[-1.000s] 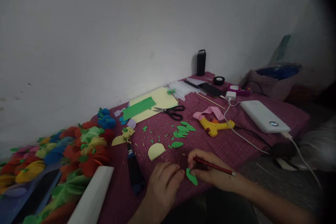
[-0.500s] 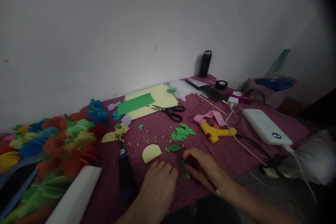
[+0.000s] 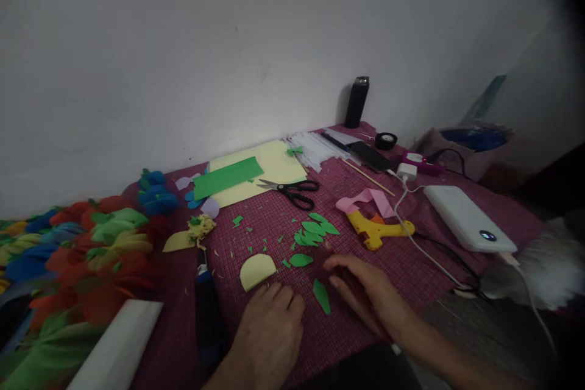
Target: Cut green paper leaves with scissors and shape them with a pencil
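My right hand (image 3: 372, 295) is closed around a dark red pencil (image 3: 384, 332) with a white end, its tip pointing away from me. Just left of it, a green paper leaf (image 3: 321, 297) lies flat on the cloth. My left hand (image 3: 272, 329) rests palm down on the table, fingers loosely bent and fingertips partly hidden. Beyond those fingers sits a pale yellow half-round paper piece (image 3: 258, 271). Farther on are a single leaf (image 3: 301, 260) and a small pile of green leaves (image 3: 313, 231), with green scraps scattered around.
Black-handled scissors (image 3: 292, 189) lie beside yellow sheets (image 3: 278, 161) and a green strip (image 3: 228, 177). On the right are a yellow glue gun (image 3: 377, 230), pink ribbon (image 3: 365, 199), a white power bank (image 3: 466, 219) and cables. Colourful paper flowers (image 3: 105, 244) crowd the left.
My right hand has shifted slightly right with the pencil, away from the near green leaf, which now shows fully. My left hand stays resting in about the same place.
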Motion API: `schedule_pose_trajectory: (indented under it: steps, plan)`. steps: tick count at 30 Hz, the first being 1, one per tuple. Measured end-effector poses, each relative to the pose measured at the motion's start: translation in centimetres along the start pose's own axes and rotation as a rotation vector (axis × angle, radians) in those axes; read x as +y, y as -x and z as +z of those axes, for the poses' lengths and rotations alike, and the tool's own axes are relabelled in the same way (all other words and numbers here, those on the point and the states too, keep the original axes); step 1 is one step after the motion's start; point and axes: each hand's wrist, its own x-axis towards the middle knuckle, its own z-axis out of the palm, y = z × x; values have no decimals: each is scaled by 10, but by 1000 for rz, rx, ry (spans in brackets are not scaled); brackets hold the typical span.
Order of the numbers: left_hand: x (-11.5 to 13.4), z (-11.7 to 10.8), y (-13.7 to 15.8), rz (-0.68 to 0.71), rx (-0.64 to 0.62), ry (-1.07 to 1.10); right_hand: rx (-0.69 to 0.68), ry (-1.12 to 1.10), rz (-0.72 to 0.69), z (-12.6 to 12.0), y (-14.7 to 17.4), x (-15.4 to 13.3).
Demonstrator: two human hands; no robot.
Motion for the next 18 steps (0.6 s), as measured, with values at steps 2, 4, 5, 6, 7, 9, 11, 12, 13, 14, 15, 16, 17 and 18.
schedule_pose_trajectory:
  steps: [2,4,5,6,7,9,11,12,13,14,15,16,17,18]
  plan:
    - [-2,-2,1,39,8,50,-60,-185,149,-12,-3,-2]
    - [-4,-3,1,124,34,108,-111,-325,266,-21,-5,-3]
    - [-5,-3,1,178,46,132,-122,-361,301,-24,-5,-3]
    - [-6,-4,1,232,49,150,-125,-373,320,-25,-5,-2]
    - [-7,-4,1,279,42,162,-127,-371,331,-25,-5,-1]
    - [-8,-4,0,322,9,180,-115,-348,331,-23,-3,-1]
    - [-8,-5,-1,316,-35,202,-113,-311,300,-19,-3,-3]
    - [-8,-5,-1,309,-54,214,-119,-291,273,-18,-3,-5]
    - [-9,-5,0,303,-72,227,-125,-272,243,-18,-4,-7]
    - [-9,-5,0,301,-87,241,-136,-251,215,-17,-5,-9]
    - [-9,-5,0,301,-96,252,-146,-231,194,-17,-6,-10]
    - [-10,-5,0,301,-99,261,-153,-213,181,-17,-8,-11]
    - [-10,-5,0,301,-98,267,-158,-201,175,-17,-9,-12]
    - [-10,-5,0,302,-95,271,-162,-193,175,-16,-11,-12]
